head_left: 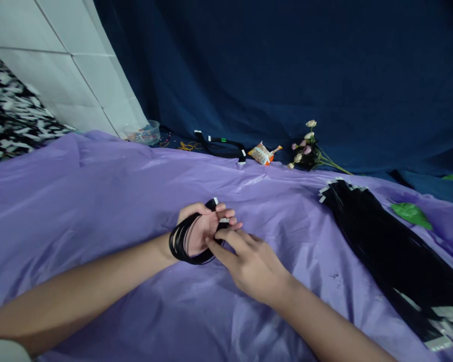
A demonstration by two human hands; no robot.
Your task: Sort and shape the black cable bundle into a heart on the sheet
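Note:
A black cable (179,241) with white ends is looped in several turns around my left hand (203,232). The palm faces up, the thumb lies against one white-tipped end, and the fingers curl near the other end. My right hand (249,261) reaches in from the right, its thumb and index finger pinching the coil beside the left palm. Both hands are above the purple cloth (121,201).
A large bundle of black cables (392,246) lies at the right, near a green leaf (411,213). Along the back are a clear bowl (149,133), loose black strips (224,146), an orange packet (263,153) and artificial flowers (305,148). More cables (15,110) are piled far left.

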